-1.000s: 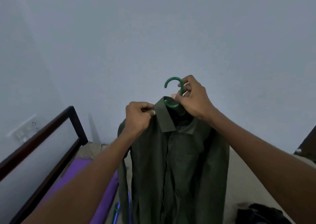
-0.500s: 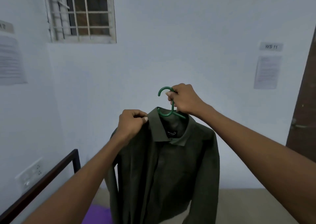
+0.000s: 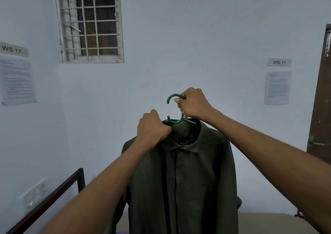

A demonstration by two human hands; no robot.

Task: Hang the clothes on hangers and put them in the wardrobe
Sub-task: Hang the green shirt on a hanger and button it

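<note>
A dark olive shirt (image 3: 193, 180) hangs on a green plastic hanger (image 3: 174, 121) held up in front of me, its front facing me and its collar spread. My right hand (image 3: 192, 104) grips the hanger's hook and neck from the right. My left hand (image 3: 152, 126) grips the shirt's collar and left shoulder just under the hanger's left arm. The hanger's arms are mostly hidden inside the shirt. No wardrobe is in view.
A barred window (image 3: 91, 24) is high on the far wall. Paper notices hang at the left (image 3: 17, 81) and right (image 3: 277, 87). A brown door (image 3: 320, 99) stands at the right edge. A dark bed rail (image 3: 53, 196) runs along the lower left, with a switch panel (image 3: 34, 196) behind it.
My view has tilted upward, bringing the window and notices into sight. The shirt and hanger sit higher, and my left hand has shifted along the collar toward the hanger's neck.
</note>
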